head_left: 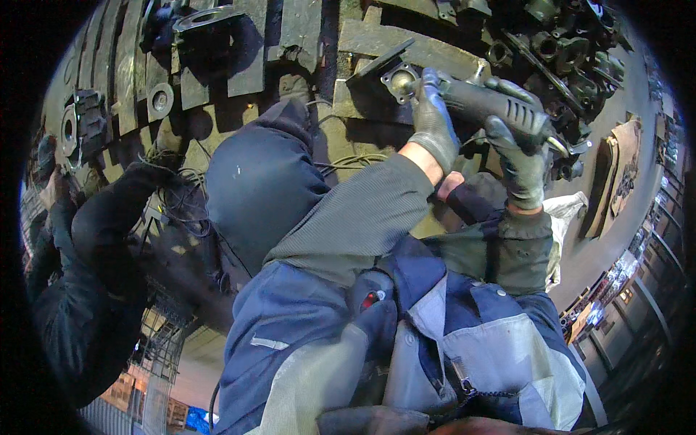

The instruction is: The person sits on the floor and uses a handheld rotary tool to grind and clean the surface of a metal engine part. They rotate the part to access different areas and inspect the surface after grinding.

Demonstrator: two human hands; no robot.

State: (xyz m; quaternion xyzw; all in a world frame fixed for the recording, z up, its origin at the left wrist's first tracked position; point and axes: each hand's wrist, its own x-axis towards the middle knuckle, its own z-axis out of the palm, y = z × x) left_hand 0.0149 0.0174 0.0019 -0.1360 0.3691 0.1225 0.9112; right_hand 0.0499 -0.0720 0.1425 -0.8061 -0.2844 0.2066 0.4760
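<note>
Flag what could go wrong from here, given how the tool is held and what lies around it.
1. The left hand, in a grey-and-blue glove, grips the black cylindrical power tool close to its silver metal head; the fingers might be hurt if it started.
2. The heap of dark metal parts is beside the tool in view, so a swing could perhaps knock it.
3. The loose, thin dark cables might snag something.

Wooden slats (299,29) (gapped, worn) carry metal castings (90,122) and a disc (160,101).
</note>
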